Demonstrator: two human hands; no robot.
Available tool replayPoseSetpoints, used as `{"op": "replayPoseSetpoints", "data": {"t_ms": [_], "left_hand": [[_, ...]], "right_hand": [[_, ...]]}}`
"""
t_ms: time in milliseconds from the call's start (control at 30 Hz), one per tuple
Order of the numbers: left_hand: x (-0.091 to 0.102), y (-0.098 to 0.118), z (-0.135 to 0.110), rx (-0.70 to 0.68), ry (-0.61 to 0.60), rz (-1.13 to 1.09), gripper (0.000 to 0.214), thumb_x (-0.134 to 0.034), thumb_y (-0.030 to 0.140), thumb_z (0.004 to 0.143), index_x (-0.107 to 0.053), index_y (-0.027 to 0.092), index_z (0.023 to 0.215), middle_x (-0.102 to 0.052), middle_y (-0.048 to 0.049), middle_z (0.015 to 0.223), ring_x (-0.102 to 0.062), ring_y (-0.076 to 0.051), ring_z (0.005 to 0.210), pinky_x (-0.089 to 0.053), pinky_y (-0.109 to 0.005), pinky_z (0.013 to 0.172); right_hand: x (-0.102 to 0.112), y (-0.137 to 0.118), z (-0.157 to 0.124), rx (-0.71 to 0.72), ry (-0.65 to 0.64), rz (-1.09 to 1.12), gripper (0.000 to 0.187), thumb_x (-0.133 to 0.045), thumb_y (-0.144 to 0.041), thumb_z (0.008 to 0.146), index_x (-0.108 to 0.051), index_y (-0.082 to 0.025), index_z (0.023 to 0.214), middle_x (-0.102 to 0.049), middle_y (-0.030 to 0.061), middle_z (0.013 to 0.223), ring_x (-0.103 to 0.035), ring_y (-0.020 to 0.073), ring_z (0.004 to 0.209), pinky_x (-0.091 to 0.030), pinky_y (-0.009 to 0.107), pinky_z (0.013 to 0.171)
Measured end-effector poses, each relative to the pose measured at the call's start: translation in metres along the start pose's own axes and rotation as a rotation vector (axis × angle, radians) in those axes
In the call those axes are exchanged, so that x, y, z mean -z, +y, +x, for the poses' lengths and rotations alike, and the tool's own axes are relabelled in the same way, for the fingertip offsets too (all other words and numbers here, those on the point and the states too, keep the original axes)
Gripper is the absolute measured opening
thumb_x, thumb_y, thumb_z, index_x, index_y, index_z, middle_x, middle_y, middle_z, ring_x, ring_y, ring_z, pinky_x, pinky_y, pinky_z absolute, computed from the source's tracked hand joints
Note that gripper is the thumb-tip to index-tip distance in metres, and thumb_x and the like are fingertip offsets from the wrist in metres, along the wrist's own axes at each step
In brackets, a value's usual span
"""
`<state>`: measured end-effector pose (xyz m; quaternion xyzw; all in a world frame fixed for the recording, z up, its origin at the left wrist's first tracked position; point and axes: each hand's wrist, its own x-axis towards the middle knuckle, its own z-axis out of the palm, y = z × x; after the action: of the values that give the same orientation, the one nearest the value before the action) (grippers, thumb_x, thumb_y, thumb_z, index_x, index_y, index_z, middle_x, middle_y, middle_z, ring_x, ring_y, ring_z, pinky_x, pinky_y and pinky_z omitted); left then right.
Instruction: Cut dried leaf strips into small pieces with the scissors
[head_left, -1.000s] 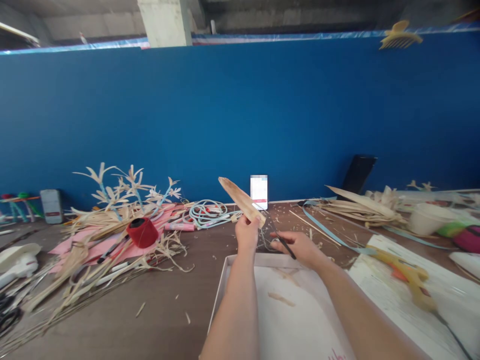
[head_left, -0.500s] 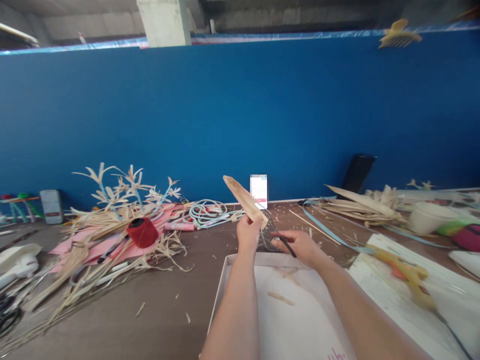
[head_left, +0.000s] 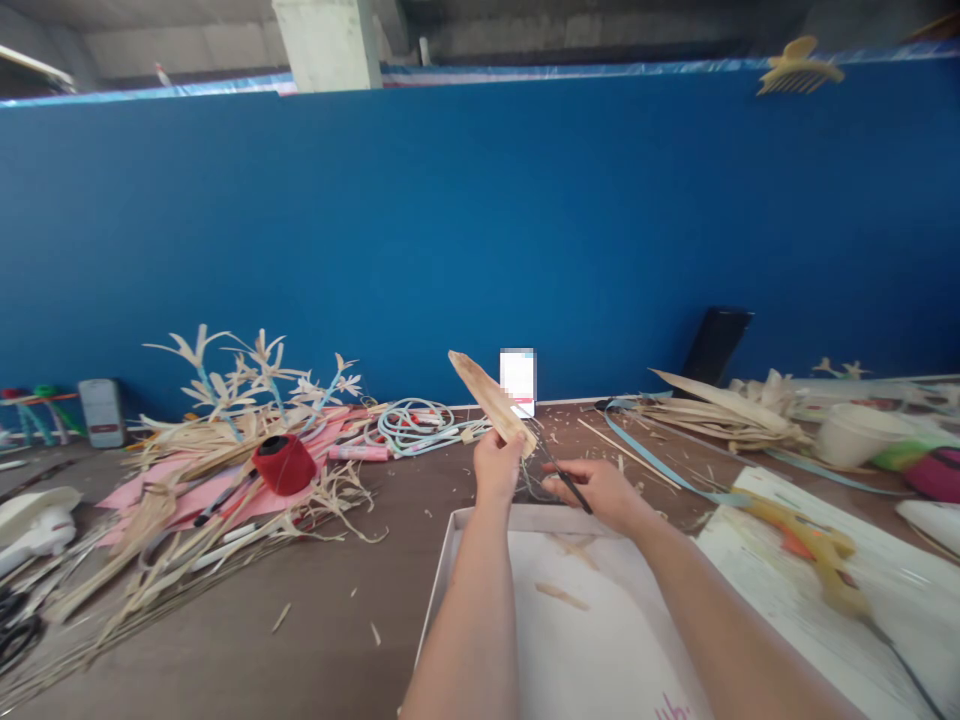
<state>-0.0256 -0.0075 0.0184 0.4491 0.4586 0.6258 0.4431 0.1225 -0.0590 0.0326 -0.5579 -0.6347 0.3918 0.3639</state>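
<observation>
My left hand (head_left: 496, 468) pinches the lower end of a flat, pale-brown strip of dried husk (head_left: 484, 392), which slants up and to the left. My right hand (head_left: 596, 488) is closed around dark-handled scissors (head_left: 571, 484). Their thin tips point at the husk's lower right corner, close to my left fingers; whether the blades touch it I cannot make out. Both hands are above the far edge of a shallow white box (head_left: 480, 512). Inside the box lie small husk scraps (head_left: 562, 597).
On the left are husk flowers (head_left: 262, 370), a red thread spool (head_left: 285, 464), pink paper and loose fibres. A coiled pale-blue cord (head_left: 416, 425) lies farther back. A phone (head_left: 517, 382) leans on the blue partition (head_left: 480, 220). A yellow glue gun (head_left: 825, 560) rests on white sheets at right.
Almost nothing differs. The husk strip has shifted very slightly to the right at its upper end; both hands keep their hold in the same place.
</observation>
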Motion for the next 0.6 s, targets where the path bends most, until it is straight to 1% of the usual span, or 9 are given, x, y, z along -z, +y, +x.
{"op": "replayPoseSetpoints", "data": {"t_ms": [233,433,600], "left_hand": [[0.0004,0.0011,-0.0002,0.002,-0.011,0.056,0.024,-0.061,0.03,0.065,-0.065,0.012,0.081,-0.063,-0.0044,0.067,-0.052,-0.012,0.056,-0.039,-0.023,0.056],[0.0004,-0.0024,0.0014,0.005,-0.025,0.032,0.025,-0.062,0.031,0.064,-0.066,0.012,0.081,-0.062,-0.0038,0.066,-0.051,-0.012,0.056,-0.038,-0.022,0.055],[0.0004,0.0005,0.0,0.014,-0.032,0.027,0.024,-0.062,0.03,0.064,-0.066,0.013,0.08,-0.062,-0.0032,0.065,-0.051,-0.012,0.055,-0.039,-0.023,0.056]], "right_hand": [[0.0007,0.0006,0.0005,0.012,0.004,-0.016,0.041,-0.067,-0.04,0.061,-0.07,-0.019,0.096,-0.068,0.0014,0.072,-0.06,0.0181,0.065,-0.044,0.024,0.056],[-0.0003,-0.0024,-0.0013,-0.024,-0.012,0.008,0.048,-0.065,-0.047,0.061,-0.068,-0.017,0.099,-0.064,0.0,0.061,-0.056,0.0155,0.056,-0.042,0.024,0.052],[-0.0002,-0.0048,-0.0022,-0.013,0.001,-0.002,0.046,-0.065,-0.047,0.061,-0.069,-0.016,0.095,-0.061,-0.0002,0.058,-0.054,0.0149,0.055,-0.041,0.024,0.05]]}}
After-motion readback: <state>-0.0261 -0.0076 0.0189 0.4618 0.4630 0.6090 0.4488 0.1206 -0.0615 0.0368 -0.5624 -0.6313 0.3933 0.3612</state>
